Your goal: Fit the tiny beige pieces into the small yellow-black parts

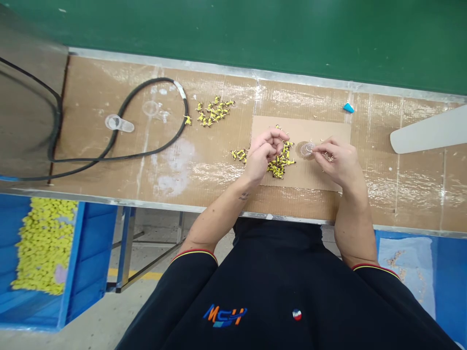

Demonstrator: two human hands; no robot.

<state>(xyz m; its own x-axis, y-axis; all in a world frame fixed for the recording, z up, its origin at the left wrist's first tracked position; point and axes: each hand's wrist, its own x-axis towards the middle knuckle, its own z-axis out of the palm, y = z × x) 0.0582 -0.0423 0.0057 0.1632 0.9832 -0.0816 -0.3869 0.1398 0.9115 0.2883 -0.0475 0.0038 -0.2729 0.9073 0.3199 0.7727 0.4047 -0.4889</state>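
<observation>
My left hand [265,151] hovers over a pile of small yellow-and-dark figure-like pieces [279,165], its fingers curled in. Whether a small piece sits between those fingertips is hidden. My right hand [338,159] has thumb and forefinger pinched together at the rim of a small clear round dish [307,149]. Anything between them is too small to make out. Both hands are over a flat cardboard sheet [302,125]. A few tiny pale bits [330,157] lie partly under my right hand.
More yellow pieces [213,112] lie to the left, near a looped black cable [160,148] and a clear plastic cup [126,126]. A blue cone-shaped cap [349,108] and a white tube-like object [426,130] are to the right. Blue bins [89,253] stand below the table.
</observation>
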